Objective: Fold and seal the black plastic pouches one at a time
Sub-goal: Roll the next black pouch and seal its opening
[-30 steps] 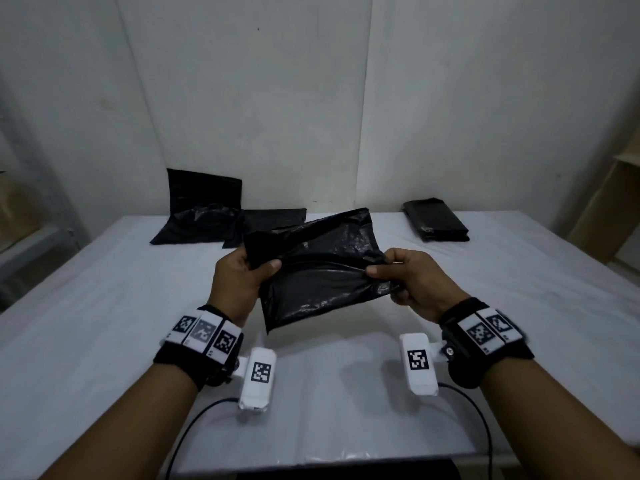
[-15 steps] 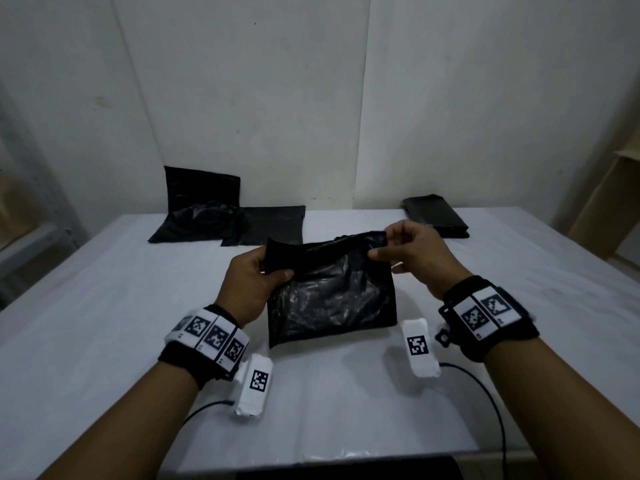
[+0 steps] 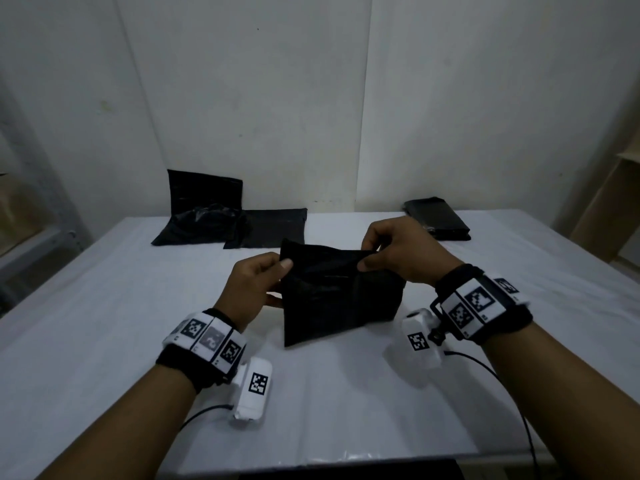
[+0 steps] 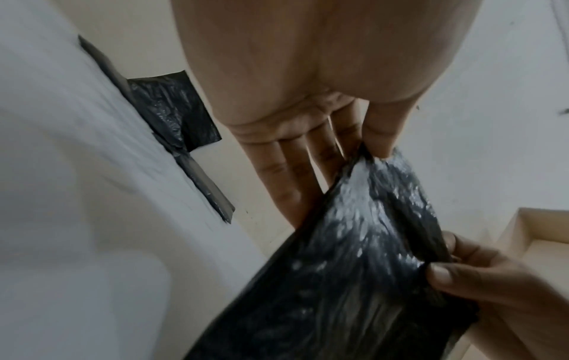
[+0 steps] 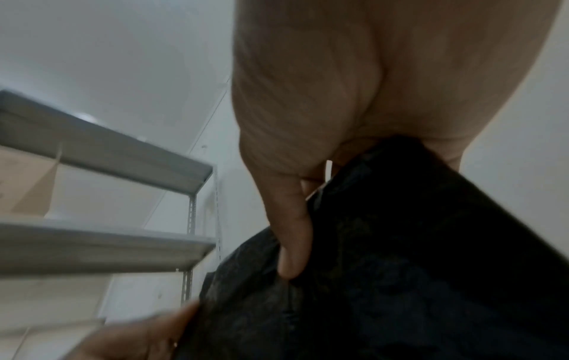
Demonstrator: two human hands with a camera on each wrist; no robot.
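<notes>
A black plastic pouch (image 3: 332, 296) hangs between my two hands above the white table (image 3: 104, 323), its lower edge near the surface. My left hand (image 3: 258, 285) pinches its upper left corner between thumb and fingers. My right hand (image 3: 391, 254) pinches the top edge to the right of the middle. In the left wrist view the thumb presses the crinkled pouch (image 4: 354, 268) against my straight left fingers (image 4: 295, 175). The right wrist view shows my thumb lying on the pouch (image 5: 415, 268), with the other fingers hidden behind it.
Loose black pouches (image 3: 207, 213) lie at the table's back left, one leaning on the wall. A folded stack of pouches (image 3: 438, 218) sits at the back right. A grey metal shelf (image 5: 92, 194) stands left of the table, a wooden unit (image 3: 616, 202) to the right.
Both hands turned the pouch upright and lowered it toward the table. My right hand moved from the pouch's right side up to its top edge.
</notes>
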